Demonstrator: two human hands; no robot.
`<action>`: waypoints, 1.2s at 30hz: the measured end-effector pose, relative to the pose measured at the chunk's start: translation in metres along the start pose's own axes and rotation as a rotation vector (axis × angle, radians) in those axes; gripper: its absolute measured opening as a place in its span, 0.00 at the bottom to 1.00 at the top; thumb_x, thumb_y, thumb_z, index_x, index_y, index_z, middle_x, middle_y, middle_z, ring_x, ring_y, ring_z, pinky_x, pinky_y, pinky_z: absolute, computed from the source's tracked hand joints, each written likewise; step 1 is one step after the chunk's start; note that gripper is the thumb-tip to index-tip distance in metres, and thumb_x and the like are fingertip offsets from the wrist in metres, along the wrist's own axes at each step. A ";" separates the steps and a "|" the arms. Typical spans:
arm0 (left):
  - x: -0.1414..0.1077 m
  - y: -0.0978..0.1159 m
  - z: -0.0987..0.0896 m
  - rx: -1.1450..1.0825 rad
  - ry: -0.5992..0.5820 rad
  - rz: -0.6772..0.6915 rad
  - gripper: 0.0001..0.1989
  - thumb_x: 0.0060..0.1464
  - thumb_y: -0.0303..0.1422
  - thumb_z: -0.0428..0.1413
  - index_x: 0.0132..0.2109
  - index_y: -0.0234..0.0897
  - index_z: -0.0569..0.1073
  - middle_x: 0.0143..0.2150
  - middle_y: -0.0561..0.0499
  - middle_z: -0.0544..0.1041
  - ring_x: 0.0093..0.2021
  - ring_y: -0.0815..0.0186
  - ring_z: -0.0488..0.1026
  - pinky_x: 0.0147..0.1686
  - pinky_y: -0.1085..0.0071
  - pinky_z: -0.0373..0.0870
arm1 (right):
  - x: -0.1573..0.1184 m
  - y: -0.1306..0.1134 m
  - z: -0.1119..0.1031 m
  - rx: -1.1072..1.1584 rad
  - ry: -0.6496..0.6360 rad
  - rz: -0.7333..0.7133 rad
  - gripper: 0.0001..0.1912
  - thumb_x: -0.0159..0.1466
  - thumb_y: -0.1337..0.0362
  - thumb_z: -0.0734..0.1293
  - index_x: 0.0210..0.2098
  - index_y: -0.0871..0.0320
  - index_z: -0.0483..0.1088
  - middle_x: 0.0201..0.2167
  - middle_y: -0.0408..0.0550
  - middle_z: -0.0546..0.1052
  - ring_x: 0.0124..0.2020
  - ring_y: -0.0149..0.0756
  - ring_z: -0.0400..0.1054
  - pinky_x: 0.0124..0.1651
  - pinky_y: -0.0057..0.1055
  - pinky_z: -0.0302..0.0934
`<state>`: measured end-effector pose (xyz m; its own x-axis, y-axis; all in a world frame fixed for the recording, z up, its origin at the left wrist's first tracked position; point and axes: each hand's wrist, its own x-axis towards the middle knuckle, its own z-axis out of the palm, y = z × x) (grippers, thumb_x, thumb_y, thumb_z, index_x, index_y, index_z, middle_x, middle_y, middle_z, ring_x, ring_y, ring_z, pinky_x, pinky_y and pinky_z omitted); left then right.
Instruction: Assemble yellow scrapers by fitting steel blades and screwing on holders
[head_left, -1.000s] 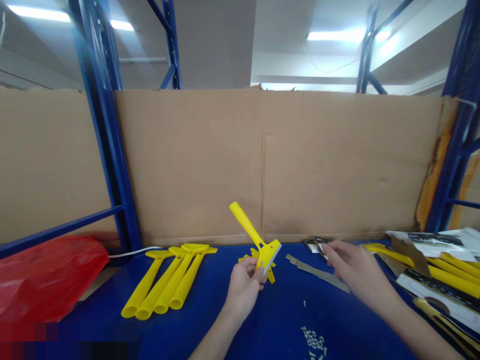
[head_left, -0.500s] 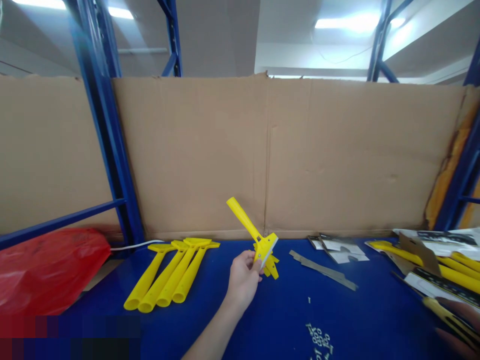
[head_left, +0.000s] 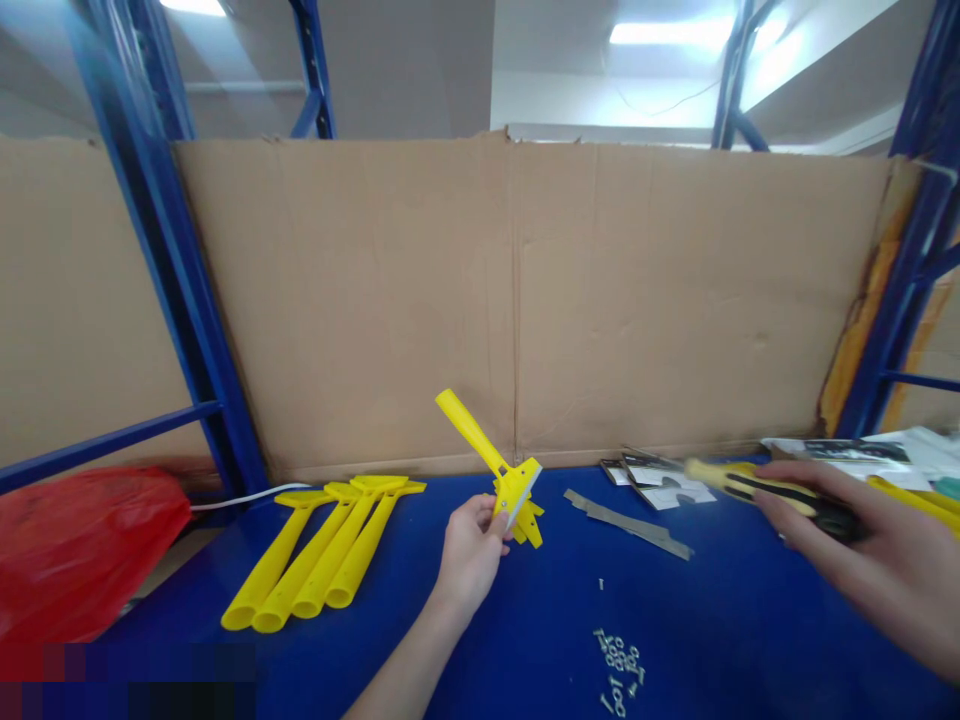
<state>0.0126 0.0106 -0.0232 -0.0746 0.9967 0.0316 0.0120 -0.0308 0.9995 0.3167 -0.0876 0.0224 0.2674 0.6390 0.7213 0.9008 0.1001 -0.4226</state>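
My left hand [head_left: 474,545] pinches the head of a yellow plastic scraper [head_left: 516,490], whose round handle points up and to the left. A pale metal strip runs along the scraper's head. More yellow pieces show just behind it. On the right, my right hand [head_left: 847,530] is closed round a screwdriver [head_left: 765,487] with a cream and black handle, its shaft pointing left. Small screws and nuts [head_left: 619,660] lie on the blue table below and between the hands. Thin grey metal blades [head_left: 630,522] rest between the two hands.
Several yellow handles [head_left: 330,550] lie side by side on the left, near a red plastic bag [head_left: 97,550]. White and black cards [head_left: 664,480] lie at the back, with more packaging [head_left: 855,450] at right. A cardboard wall [head_left: 375,300] stands behind the table [head_left: 540,620].
My right hand has come in from the lower right edge, moving up and left with the screwdriver. The left hand keeps its hold on the scraper. The whole view has shifted slightly.
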 end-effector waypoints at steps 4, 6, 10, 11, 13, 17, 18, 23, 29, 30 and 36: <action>0.002 -0.004 -0.001 0.001 -0.007 0.028 0.05 0.45 0.25 0.59 0.31 0.31 0.70 0.24 0.51 0.77 0.22 0.71 0.71 0.19 0.79 0.66 | 0.004 -0.062 0.024 0.193 -0.089 0.002 0.13 0.56 0.51 0.63 0.33 0.53 0.72 0.28 0.47 0.80 0.26 0.39 0.73 0.23 0.29 0.63; 0.003 -0.007 -0.002 -0.003 -0.010 0.035 0.05 0.45 0.27 0.60 0.31 0.32 0.71 0.24 0.51 0.77 0.22 0.70 0.72 0.20 0.78 0.66 | -0.009 -0.070 0.038 0.273 -0.037 -0.031 0.10 0.58 0.55 0.63 0.32 0.53 0.71 0.27 0.46 0.79 0.27 0.38 0.72 0.27 0.28 0.65; 0.004 -0.010 -0.002 0.009 -0.024 0.036 0.05 0.45 0.28 0.59 0.32 0.32 0.71 0.25 0.50 0.77 0.23 0.70 0.72 0.21 0.78 0.66 | -0.034 -0.066 0.052 0.373 -0.166 -0.248 0.06 0.57 0.59 0.65 0.31 0.52 0.72 0.24 0.44 0.78 0.21 0.34 0.70 0.24 0.27 0.65; 0.003 -0.010 -0.002 0.016 -0.024 0.041 0.05 0.45 0.27 0.59 0.32 0.32 0.71 0.25 0.50 0.77 0.23 0.71 0.72 0.21 0.78 0.66 | -0.038 -0.064 0.053 0.377 -0.199 -0.291 0.05 0.58 0.60 0.65 0.32 0.52 0.72 0.24 0.43 0.78 0.21 0.34 0.71 0.24 0.26 0.66; 0.002 -0.010 -0.001 0.032 -0.018 0.053 0.05 0.45 0.27 0.59 0.31 0.33 0.71 0.23 0.51 0.76 0.22 0.71 0.71 0.20 0.78 0.65 | -0.042 -0.063 0.055 0.376 -0.208 -0.359 0.05 0.58 0.62 0.65 0.34 0.52 0.72 0.25 0.43 0.78 0.23 0.34 0.72 0.25 0.26 0.67; -0.001 -0.007 0.001 0.039 -0.024 0.091 0.07 0.42 0.28 0.61 0.28 0.34 0.70 0.23 0.51 0.76 0.22 0.69 0.72 0.21 0.77 0.65 | -0.042 -0.066 0.059 0.361 -0.184 -0.381 0.05 0.60 0.63 0.63 0.36 0.53 0.71 0.26 0.44 0.78 0.24 0.34 0.72 0.26 0.26 0.67; -0.001 -0.007 0.001 0.037 -0.032 0.098 0.07 0.41 0.29 0.62 0.28 0.34 0.70 0.23 0.51 0.77 0.23 0.68 0.73 0.22 0.76 0.66 | -0.041 -0.067 0.060 0.358 -0.183 -0.387 0.05 0.60 0.63 0.63 0.36 0.53 0.71 0.26 0.44 0.77 0.24 0.34 0.72 0.27 0.26 0.67; -0.003 -0.006 0.001 0.059 -0.050 0.121 0.06 0.42 0.28 0.61 0.29 0.34 0.71 0.23 0.51 0.77 0.26 0.66 0.75 0.24 0.75 0.68 | -0.041 -0.070 0.064 0.363 -0.132 -0.450 0.06 0.60 0.66 0.64 0.37 0.53 0.70 0.28 0.43 0.78 0.26 0.32 0.73 0.29 0.24 0.68; -0.004 -0.007 0.003 0.075 -0.056 0.137 0.04 0.44 0.26 0.60 0.29 0.35 0.71 0.24 0.51 0.77 0.25 0.67 0.74 0.24 0.75 0.68 | -0.041 -0.072 0.066 0.338 -0.135 -0.442 0.06 0.61 0.64 0.63 0.37 0.54 0.71 0.27 0.46 0.78 0.26 0.33 0.73 0.29 0.26 0.69; -0.004 -0.007 0.003 0.072 -0.056 0.141 0.04 0.44 0.26 0.60 0.29 0.35 0.71 0.25 0.51 0.77 0.25 0.67 0.75 0.24 0.75 0.68 | -0.040 -0.072 0.066 0.334 -0.141 -0.436 0.06 0.61 0.64 0.63 0.37 0.54 0.71 0.27 0.46 0.78 0.26 0.34 0.73 0.29 0.26 0.69; -0.001 -0.014 0.001 0.129 -0.076 0.203 0.01 0.46 0.27 0.57 0.30 0.36 0.72 0.25 0.51 0.77 0.27 0.65 0.75 0.27 0.73 0.67 | -0.043 -0.070 0.070 0.309 -0.143 -0.372 0.08 0.61 0.61 0.62 0.39 0.52 0.70 0.30 0.47 0.80 0.28 0.36 0.75 0.30 0.28 0.71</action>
<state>0.0138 0.0096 -0.0370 0.0171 0.9739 0.2262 0.1462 -0.2263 0.9630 0.2177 -0.0687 -0.0178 -0.1216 0.6132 0.7805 0.7768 0.5483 -0.3097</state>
